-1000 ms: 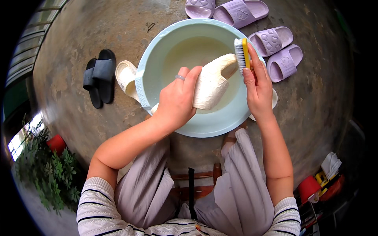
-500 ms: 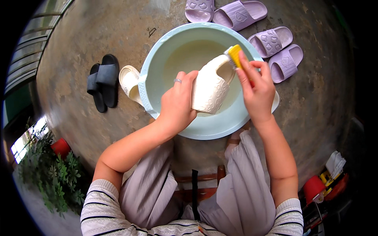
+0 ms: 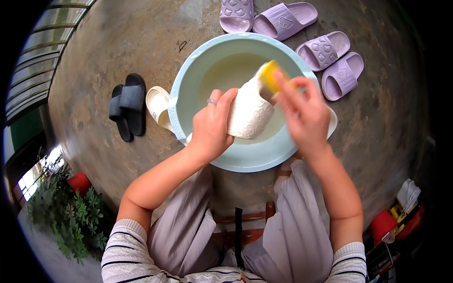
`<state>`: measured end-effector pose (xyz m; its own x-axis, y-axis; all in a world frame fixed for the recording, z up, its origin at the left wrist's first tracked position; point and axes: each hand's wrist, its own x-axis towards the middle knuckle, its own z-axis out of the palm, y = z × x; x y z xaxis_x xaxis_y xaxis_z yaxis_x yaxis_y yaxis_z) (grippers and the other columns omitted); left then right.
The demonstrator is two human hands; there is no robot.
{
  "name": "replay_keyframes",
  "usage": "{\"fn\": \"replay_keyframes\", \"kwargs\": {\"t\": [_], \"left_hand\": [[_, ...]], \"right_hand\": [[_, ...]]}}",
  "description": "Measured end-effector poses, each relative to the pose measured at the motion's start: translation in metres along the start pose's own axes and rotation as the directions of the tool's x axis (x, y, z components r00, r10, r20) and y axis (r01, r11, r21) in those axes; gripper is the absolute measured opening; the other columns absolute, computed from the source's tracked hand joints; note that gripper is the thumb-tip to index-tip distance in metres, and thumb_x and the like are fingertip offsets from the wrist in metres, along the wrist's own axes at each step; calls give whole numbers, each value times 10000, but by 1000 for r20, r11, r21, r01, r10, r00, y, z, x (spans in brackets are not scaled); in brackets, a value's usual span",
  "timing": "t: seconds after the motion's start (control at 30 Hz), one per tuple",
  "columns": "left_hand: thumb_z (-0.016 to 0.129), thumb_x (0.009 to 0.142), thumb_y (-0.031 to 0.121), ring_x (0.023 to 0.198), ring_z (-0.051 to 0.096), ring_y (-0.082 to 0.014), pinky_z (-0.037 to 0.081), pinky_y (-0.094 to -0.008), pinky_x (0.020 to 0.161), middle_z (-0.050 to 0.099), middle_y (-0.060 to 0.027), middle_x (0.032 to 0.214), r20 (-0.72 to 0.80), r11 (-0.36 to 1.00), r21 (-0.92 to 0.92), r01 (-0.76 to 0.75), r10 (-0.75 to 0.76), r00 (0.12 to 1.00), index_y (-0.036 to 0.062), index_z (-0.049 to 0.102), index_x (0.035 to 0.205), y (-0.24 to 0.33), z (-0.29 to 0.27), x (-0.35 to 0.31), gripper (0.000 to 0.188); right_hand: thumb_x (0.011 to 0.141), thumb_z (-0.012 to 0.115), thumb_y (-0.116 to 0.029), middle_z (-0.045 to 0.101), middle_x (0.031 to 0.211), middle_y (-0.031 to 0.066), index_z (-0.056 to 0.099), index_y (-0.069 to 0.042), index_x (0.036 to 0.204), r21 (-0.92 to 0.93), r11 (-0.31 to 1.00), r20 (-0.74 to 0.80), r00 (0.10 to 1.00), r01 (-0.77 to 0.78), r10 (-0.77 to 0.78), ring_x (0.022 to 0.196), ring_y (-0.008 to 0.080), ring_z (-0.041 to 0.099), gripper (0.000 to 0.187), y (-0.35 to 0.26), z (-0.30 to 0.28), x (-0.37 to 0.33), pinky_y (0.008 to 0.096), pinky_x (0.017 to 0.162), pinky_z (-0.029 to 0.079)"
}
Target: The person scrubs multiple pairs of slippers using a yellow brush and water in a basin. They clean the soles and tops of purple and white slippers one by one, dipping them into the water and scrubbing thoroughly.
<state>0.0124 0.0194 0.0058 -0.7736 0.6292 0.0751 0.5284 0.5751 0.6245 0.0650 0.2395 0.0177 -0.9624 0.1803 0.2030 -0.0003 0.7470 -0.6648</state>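
Observation:
A white slipper (image 3: 249,113) with a raised pattern is held tilted over a pale blue basin (image 3: 188,61) of cloudy water. My left hand (image 3: 213,121) grips the slipper from its left side, a ring on one finger. In my right hand (image 3: 306,113) is a yellow scrubbing brush (image 3: 271,78), blurred by motion, at the slipper's open upper end. The brush's bristles cannot be made out clearly. Another white slipper (image 3: 158,104) leans against the basin's left outer side.
Lilac slippers (image 3: 325,49) stand beyond the basin and to its right. A dark pair of slides (image 3: 132,101) lies on the concrete floor at left. A leafy plant (image 3: 71,212) fills the lower left; a red container (image 3: 383,225) stands at lower right. A metal railing (image 3: 40,56) edges the far left.
The brush in my right hand has shifted left and slightly down across the slipper's upper end. My left hand keeps its hold. The whole view has shifted slightly.

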Motion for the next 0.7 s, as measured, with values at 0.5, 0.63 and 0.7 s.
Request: {"fn": "replay_keyframes", "kwargs": {"t": [0.5,0.63,0.7], "left_hand": [[859,694,172,822,610,-357,509,-402,677,569,-160,1024,-66,976,-216,-12,-3,998,44,456,1369,9,4,-5,796],[851,697,148,810,614,-351,511,-380,687,577,-151,1030,-104,974,-222,-54,31,994,43,464,1375,-2,-5,1,787],[844,706,137,826,612,-341,509,-365,701,583,-148,1031,-86,959,-278,-55,32,996,44,475,1373,-3,-12,1,768]], "right_hand": [[880,723,8,579,1024,54,655,-120,1352,405,914,-242,960,-32,140,667,97,517,494,5,12,-13,242,601,464],[798,769,7,588,1033,58,683,-105,1311,148,979,-127,984,143,-124,591,89,456,532,11,-10,13,263,524,407],[781,777,2,594,1033,60,703,-137,1286,198,973,-147,985,119,-91,565,110,445,529,27,-12,-4,271,516,407]]}}
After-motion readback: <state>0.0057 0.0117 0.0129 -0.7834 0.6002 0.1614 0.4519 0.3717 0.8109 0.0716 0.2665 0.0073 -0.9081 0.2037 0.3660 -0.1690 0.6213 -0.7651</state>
